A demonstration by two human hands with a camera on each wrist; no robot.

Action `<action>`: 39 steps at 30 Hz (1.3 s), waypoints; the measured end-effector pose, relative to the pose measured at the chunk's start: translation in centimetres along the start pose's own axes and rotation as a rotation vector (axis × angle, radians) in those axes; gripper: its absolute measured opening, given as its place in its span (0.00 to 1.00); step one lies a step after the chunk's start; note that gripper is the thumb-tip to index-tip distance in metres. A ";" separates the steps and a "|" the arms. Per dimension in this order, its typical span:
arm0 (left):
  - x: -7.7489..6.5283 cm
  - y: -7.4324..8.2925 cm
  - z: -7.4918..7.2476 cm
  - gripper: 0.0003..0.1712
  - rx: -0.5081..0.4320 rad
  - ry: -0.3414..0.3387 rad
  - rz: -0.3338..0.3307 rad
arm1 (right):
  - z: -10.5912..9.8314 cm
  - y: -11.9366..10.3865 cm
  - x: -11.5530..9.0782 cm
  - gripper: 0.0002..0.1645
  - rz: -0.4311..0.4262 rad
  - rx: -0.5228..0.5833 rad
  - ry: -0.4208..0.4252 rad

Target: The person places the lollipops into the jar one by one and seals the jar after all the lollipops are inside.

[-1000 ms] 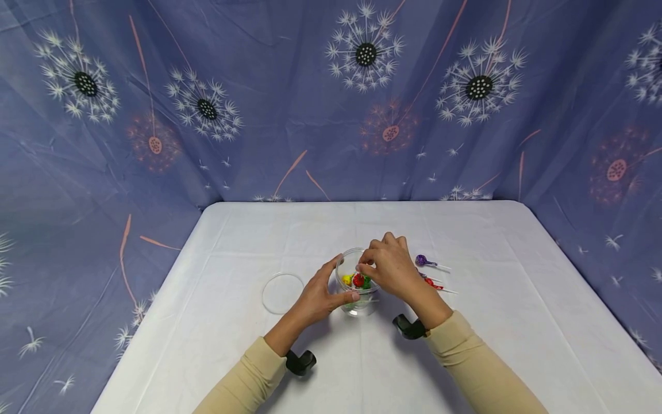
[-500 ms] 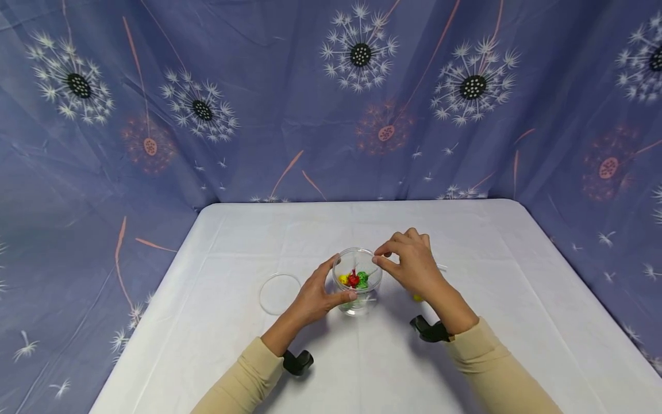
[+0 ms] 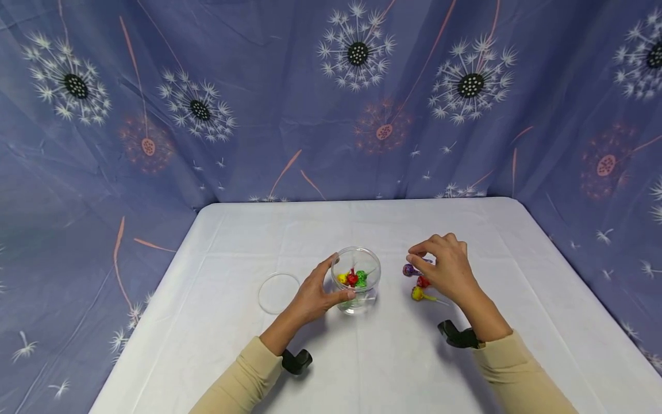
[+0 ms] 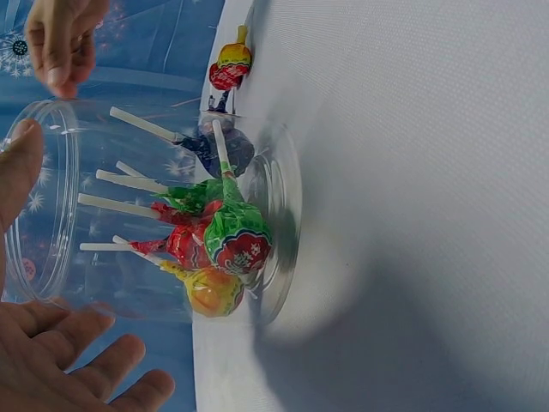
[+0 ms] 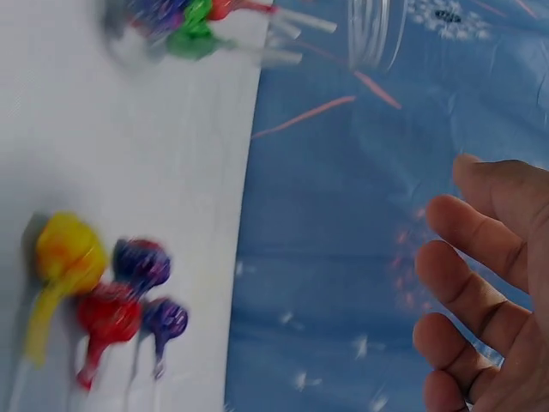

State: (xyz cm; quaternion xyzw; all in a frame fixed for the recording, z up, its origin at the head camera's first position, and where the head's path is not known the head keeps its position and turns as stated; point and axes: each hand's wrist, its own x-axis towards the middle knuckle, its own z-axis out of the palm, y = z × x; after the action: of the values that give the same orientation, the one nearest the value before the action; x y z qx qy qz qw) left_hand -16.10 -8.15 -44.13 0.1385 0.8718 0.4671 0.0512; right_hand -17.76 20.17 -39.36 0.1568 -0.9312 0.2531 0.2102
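**On White Cloth, Lollipops Inside and Beside a Clear Jar**

At the middle of the white tablecloth [image 3: 320,368]: a clear plastic jar [image 3: 369,298], round and smooth-walled, upright, long axis vertical, mouth upward. In the grip of a left hand [image 3: 315,297], with thumb on the near rim and fingers curved round the left side. Inside, low down: a yellow lollipop [image 4: 214,293], a red lollipop [image 4: 187,247], green lollipops [image 4: 240,240] and a dark purple lollipop [image 4: 230,154], ball-headed in glossy crinkled wrappers; most white sticks slanting up toward the mouth, one green's stick crosswise.

To the jar's right, flat on the cloth: a second yellow lollipop [image 5: 70,255], a second red lollipop [image 5: 109,311] and two purple lollipops [image 5: 143,264], sticks pointing away from the jar. Raised near them: a right hand [image 3: 447,265], fingers loosely bent, thumb and forefinger slightly apart, around nothing. Partly hidden behind it in the head view: red and purple sticks. Blurred and cut off in the right wrist view: the jar. To the left, hard to make out as lid or ring: a thin clear circle [image 3: 259,292].
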 end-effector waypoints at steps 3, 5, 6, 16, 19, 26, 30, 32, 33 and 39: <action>0.0 0.1 0.0 0.53 -0.009 -0.006 -0.014 | -0.2 1.0 -0.7 0.06 0.040 -0.007 -0.014; 0.0 0.2 0.0 0.53 -0.013 -0.011 -0.026 | -0.3 1.6 -1.1 0.07 0.062 -0.008 -0.024; 0.0 0.2 0.0 0.53 -0.013 -0.014 -0.030 | -0.4 2.0 -1.4 0.08 0.074 -0.012 -0.028; 0.1 0.1 0.1 0.53 -0.008 -0.015 -0.037 | 0.0 5.5 -4.2 0.10 0.192 -0.055 -0.121; 0.1 0.2 0.1 0.53 -0.009 -0.010 -0.037 | 0.7 6.3 -5.1 0.09 0.220 -0.040 -0.162; 0.1 0.1 0.2 0.53 -0.014 -0.010 -0.034 | 2.0 7.1 -6.6 0.10 0.285 0.037 -0.226; 0.0 0.2 0.2 0.53 -0.016 -0.010 -0.026 | 2.4 7.2 -7.1 0.10 0.312 0.051 -0.242; 0.0 0.2 0.2 0.53 -0.013 -0.009 -0.025 | 2.5 7.3 -7.3 0.10 0.318 0.050 -0.246; 0.0 0.2 0.1 0.53 -0.012 -0.010 -0.021 | 2.6 7.4 -7.4 0.10 0.319 0.049 -0.245; 0.1 0.1 0.1 0.54 -0.016 -0.017 -0.026 | 3.0 7.9 -7.8 0.11 0.315 0.059 -0.254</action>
State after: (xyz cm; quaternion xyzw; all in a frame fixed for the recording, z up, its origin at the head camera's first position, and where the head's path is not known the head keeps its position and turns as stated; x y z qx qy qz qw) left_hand -16.15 -8.01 -44.05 0.1309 0.8694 0.4720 0.0658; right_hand -15.10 26.50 -48.65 0.0458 -0.9554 0.2885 0.0442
